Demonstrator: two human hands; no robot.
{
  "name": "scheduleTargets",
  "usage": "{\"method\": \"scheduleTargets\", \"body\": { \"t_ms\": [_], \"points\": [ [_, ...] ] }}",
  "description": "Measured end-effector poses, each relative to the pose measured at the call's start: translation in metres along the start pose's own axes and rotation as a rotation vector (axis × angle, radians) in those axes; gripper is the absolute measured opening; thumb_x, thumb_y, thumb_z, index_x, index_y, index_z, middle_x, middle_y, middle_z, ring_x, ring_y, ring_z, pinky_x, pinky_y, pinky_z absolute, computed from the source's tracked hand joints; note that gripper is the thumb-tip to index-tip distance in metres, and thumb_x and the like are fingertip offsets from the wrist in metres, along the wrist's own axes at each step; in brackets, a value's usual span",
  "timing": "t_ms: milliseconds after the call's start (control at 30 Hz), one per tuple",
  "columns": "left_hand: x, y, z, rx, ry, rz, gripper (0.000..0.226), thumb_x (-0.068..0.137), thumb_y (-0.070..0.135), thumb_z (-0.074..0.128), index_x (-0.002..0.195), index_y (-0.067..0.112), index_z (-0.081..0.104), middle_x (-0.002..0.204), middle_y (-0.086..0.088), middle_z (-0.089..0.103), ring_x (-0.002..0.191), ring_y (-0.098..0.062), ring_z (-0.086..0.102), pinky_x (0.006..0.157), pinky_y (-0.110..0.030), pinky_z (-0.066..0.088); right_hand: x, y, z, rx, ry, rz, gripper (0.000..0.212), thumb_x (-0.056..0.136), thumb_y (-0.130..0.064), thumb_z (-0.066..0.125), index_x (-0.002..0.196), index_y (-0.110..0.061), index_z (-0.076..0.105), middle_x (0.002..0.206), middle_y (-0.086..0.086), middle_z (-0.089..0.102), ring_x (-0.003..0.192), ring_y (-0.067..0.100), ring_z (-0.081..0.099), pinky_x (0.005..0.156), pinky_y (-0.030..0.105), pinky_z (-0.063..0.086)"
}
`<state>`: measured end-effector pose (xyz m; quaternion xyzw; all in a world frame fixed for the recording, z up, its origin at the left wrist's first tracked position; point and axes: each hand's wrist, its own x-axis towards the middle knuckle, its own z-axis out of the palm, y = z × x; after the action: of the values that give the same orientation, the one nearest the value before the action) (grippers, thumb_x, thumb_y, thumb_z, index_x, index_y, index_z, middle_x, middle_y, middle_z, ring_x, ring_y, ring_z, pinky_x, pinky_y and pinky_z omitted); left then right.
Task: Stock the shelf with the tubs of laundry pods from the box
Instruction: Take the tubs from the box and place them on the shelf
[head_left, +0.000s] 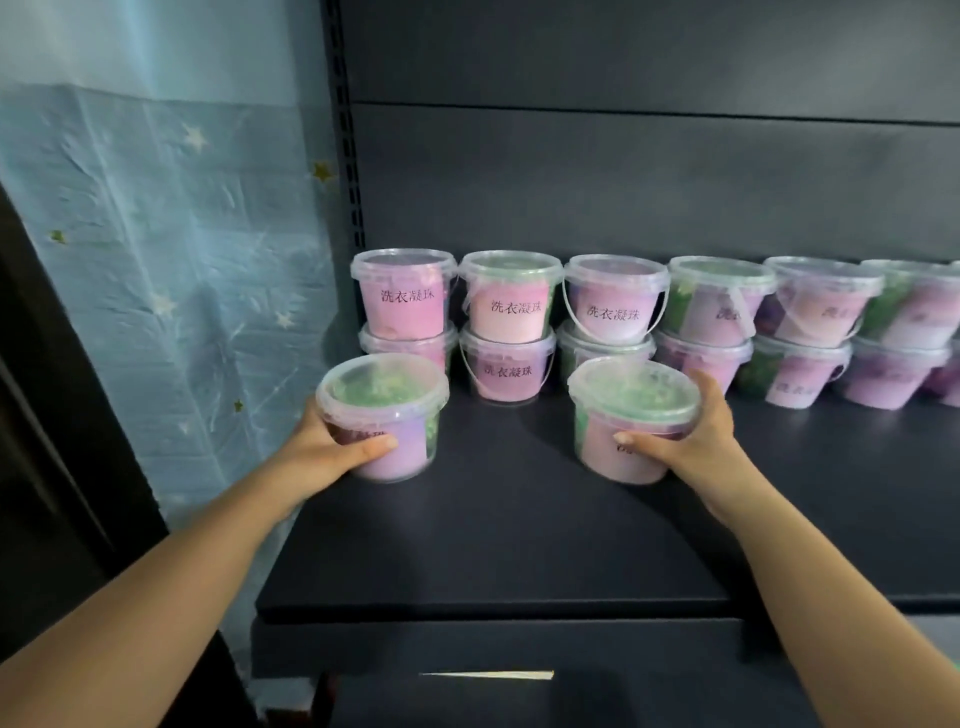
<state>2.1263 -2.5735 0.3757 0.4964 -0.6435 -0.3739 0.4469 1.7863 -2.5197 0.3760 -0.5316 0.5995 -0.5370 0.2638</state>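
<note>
1. The left hand (332, 441) gripped the left tub (384, 410) from its outer side. The thumb lay across the front of the pink label and the other fingers were curled round behind, out of sight.
2. The right hand (696, 431) gripped the right tub (631, 415) in the same way from its outer side. The thumb was on the front wall and the fingers (702, 385) were wrapped round the back.
3. Both tubs stood upright with clear lids shut, and green pods showed through the tops.
4. The left tub was at the left edge of the dark shelf (519, 530), and the right tub was nearer the middle. Both were well back from the front edge.
5. Whether their bases touched the shelf or hung just above it could not be told.
6. Along the back edge ran a row of stacked tubs (511, 322), two high. It started at the back-left corner and ran on past the right side of the view.
7. The held tubs sat just in front of that row. The left one overlapped the corner stack in the view, and the right one overlapped the third stack.
8. Behind the row rose the dark back panel (623, 182). A slotted upright (345, 130) stood at the back-left corner.
9. A blue sheet (156, 260) printed with stars hung beyond the left edge.
</note>
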Motion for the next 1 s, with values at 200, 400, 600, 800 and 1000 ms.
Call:
{"method": "scheduleTargets", "body": {
  "t_ms": [200,400,600,800,1000],
  "points": [
    [0.003,-0.014,-0.004,-0.023,0.04,-0.085,0.124,0.029,0.052,0.071,0.137,0.012,0.024,0.125,0.003,0.044,0.116,-0.013,0.044,0.099,-0.029,0.036,0.002,0.0,0.0,0.095,-0.001,0.044,0.138,0.016,-0.059,0.088,0.137,-0.019,0.035,0.13,0.0,0.054,0.117,0.016,0.054,0.101,0.042,0.045],
    [0.004,-0.009,0.006,0.055,0.068,-0.092,0.098,0.065,0.029,0.081,0.137,0.011,0.017,0.138,-0.003,0.037,0.126,-0.019,0.039,0.097,-0.024,0.028,0.004,0.004,0.0,0.144,-0.053,0.051,0.132,0.021,-0.057,0.09,0.137,-0.022,0.037,0.13,-0.001,0.055,0.119,0.015,0.053,0.104,0.041,0.042],
    [0.004,-0.012,0.01,0.099,0.04,-0.052,0.129,0.029,0.059,0.072,0.139,0.016,0.02,0.142,-0.001,0.035,0.13,-0.015,0.037,0.112,-0.035,0.029,0.004,0.004,-0.003,0.164,-0.111,0.03,0.122,0.025,-0.053,0.091,0.133,-0.023,0.043,0.126,-0.002,0.059,0.118,0.012,0.055,0.104,0.038,0.041],
    [0.003,-0.012,0.009,0.093,0.059,-0.085,0.113,0.044,0.038,0.075,0.139,0.014,0.019,0.139,-0.001,0.04,0.126,-0.016,0.041,0.103,-0.027,0.031,0.004,0.002,-0.004,0.159,-0.108,0.025,0.116,0.026,-0.057,0.089,0.129,-0.022,0.049,0.121,-0.004,0.063,0.116,0.01,0.057,0.102,0.033,0.042],
    [0.001,-0.008,0.011,0.178,0.107,-0.151,0.123,0.042,0.053,0.075,0.137,0.011,0.009,0.144,-0.005,0.033,0.132,-0.024,0.035,0.113,-0.045,0.022,-0.002,-0.001,-0.001,0.113,-0.216,0.027,0.106,0.032,-0.053,0.089,0.126,-0.022,0.051,0.118,-0.007,0.065,0.112,0.005,0.058,0.097,0.023,0.047]
  ]
}}
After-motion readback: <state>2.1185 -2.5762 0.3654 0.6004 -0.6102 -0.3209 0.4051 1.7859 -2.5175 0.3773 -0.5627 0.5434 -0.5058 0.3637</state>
